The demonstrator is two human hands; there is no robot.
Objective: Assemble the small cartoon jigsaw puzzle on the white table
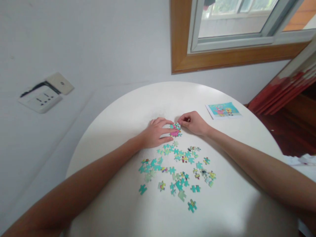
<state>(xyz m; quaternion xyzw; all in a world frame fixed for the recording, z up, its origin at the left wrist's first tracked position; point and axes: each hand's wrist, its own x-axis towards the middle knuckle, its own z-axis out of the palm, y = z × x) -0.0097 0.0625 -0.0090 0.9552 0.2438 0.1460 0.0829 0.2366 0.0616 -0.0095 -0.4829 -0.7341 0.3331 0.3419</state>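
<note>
A small joined patch of jigsaw puzzle (174,133), pink and teal, lies on the round white table (118,204). My left hand (156,133) rests flat from the left, its fingers stretched and spread over and around that patch. At the patch's upper right corner, my right hand (194,122) pinches a puzzle piece (178,124) with thumb and finger; the fingertips hide part of it. Several loose puzzle pieces (157,167), mostly teal with some yellow, are scattered nearer to me, below both hands.
A picture card (223,110) with cartoon figures lies at the table's right rear. Behind the table are a white wall with a socket (40,98) and a wood-framed window (222,56). A red curtain (276,92) hangs at the right.
</note>
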